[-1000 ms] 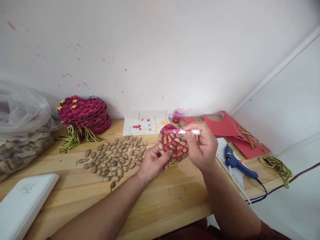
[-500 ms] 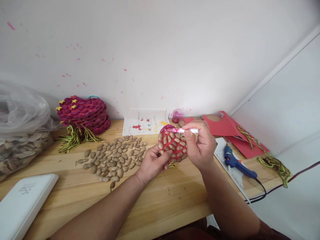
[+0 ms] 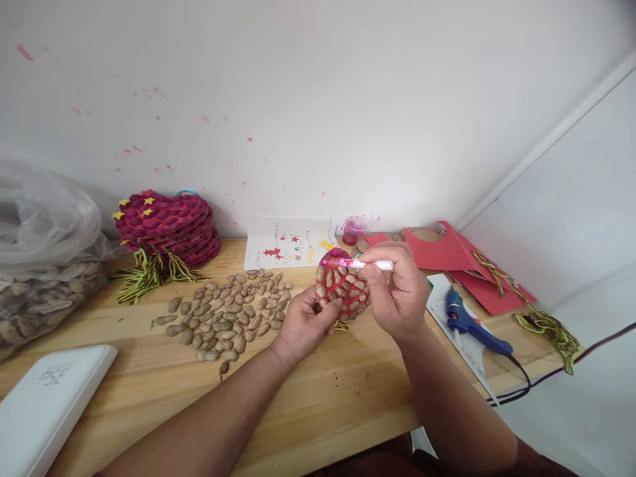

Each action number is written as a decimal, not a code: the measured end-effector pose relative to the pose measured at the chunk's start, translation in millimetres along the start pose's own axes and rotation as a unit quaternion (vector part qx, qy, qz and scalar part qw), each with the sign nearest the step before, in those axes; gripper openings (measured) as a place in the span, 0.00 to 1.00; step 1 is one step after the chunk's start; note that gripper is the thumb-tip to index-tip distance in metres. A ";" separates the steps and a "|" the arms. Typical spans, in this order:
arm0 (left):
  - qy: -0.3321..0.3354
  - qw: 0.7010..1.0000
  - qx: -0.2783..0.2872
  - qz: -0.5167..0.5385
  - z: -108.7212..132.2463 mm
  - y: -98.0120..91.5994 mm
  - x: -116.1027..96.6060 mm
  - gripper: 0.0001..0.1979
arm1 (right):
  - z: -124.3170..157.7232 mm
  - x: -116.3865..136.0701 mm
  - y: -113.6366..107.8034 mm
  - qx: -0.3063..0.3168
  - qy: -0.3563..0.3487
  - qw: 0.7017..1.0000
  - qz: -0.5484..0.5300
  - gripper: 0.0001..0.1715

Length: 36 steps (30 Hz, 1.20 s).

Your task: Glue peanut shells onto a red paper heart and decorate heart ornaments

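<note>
A round red disc (image 3: 352,297) covered with peanuts is gripped at its lower left edge by my left hand (image 3: 309,322), thumb on top. Magenta paint coats the peanuts at its upper edge; the others are plain tan. My right hand (image 3: 400,288) pinches a white brush (image 3: 381,264) whose magenta-stained end lies over the disc's upper left part. Green yarn shows under the disc. Loose peanuts (image 3: 228,318) are spread on the table left of my left hand. Behind the disc stands a small cup (image 3: 353,230) of magenta paint.
A stack of magenta peanut discs (image 3: 169,222) with yarn tassels, a bag of peanuts (image 3: 44,298) and a white device (image 3: 54,404) are at the left. Star-marked paper (image 3: 263,238) lies behind. Rightward are red card (image 3: 432,252), a blue glue gun (image 3: 472,328) and green yarn (image 3: 549,334).
The brush has moved slightly left and down across the disc's upper part with my right hand. More magenta shows at the top edge. My left hand has hardly moved.
</note>
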<state>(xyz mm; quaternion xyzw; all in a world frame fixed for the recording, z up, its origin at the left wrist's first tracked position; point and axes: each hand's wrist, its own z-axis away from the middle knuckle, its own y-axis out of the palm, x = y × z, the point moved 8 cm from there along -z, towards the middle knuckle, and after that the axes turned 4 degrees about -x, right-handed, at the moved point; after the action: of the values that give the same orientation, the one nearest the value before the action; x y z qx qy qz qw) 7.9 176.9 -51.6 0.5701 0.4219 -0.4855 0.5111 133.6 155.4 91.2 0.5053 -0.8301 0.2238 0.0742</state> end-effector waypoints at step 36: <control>-0.006 1.000 -0.003 0.006 0.5 -0.9 -1.8 0.20 | 0.6 1.2 1.9 0.006 0.007 1.000 0.018 0.08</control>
<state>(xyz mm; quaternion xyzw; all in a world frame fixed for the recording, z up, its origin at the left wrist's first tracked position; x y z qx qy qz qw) 6.7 176.5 -50.0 0.5681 0.4175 -0.4845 0.5179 131.4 154.9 90.5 0.4890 -0.8372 0.2337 0.0734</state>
